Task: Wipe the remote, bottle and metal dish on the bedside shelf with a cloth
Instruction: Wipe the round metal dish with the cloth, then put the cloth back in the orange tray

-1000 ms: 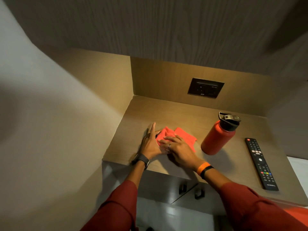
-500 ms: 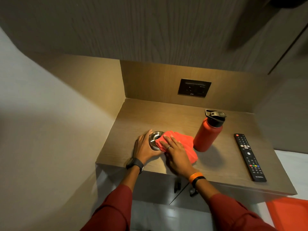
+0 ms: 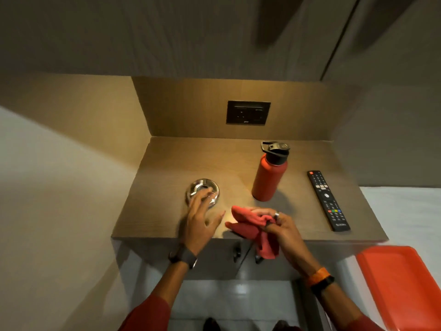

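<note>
Your right hand is keeping its fingers closed on the soft cloth. Your left hand is spreading its fingers apart over the metal dish on the shelf. The dish is looking smooth and slippery, so hold it by the rim.

The bedside shelf is matt wood-grain laminate, smooth, like its back panel. Near its front left corner the metal dish is polished and mirror-bright. The water bottle has a matt orange-red coat and a black plastic lid. The remote is dull black plastic. The cloth is soft, crumpled red fabric. The socket plate looks dark and semi-matt.
</note>
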`<control>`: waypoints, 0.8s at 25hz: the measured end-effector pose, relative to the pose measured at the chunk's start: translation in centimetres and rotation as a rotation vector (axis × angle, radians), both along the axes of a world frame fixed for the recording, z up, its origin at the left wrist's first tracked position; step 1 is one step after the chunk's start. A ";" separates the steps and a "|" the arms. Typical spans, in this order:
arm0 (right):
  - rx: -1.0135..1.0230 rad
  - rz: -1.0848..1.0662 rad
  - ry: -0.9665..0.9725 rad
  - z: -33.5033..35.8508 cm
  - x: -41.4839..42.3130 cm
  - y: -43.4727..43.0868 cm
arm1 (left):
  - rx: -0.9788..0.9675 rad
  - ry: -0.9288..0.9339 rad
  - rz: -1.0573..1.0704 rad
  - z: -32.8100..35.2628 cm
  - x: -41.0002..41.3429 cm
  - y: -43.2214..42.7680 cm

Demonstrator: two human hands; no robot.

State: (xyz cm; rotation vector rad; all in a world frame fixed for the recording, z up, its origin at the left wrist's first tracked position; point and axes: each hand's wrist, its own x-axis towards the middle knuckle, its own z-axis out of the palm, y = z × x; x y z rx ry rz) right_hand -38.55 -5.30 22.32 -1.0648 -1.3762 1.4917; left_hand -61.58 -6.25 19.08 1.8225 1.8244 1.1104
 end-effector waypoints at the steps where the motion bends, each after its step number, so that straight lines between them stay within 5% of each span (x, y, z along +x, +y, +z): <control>1: -0.103 -0.059 0.152 0.1 1.6 -0.6 | 0.015 -0.125 -0.101 0.2 2.2 -1.2; 5: -0.459 -0.270 0.727 -0.3 8.9 -2.7 | -0.110 -0.552 -0.336 2.0 12.7 -4.0; 10: -0.525 -0.569 0.874 -2.2 20.1 -6.2 | -0.073 -0.413 -0.499 2.5 27.0 -4.4; 15: -0.513 -0.701 0.487 -6.1 33.1 -8.5 | -0.135 -0.152 -0.677 -0.9 42.2 -5.5; 20: -0.558 -0.698 -0.075 -13.7 46.9 -8.8 | -0.500 -0.268 -0.597 -9.4 55.0 -3.7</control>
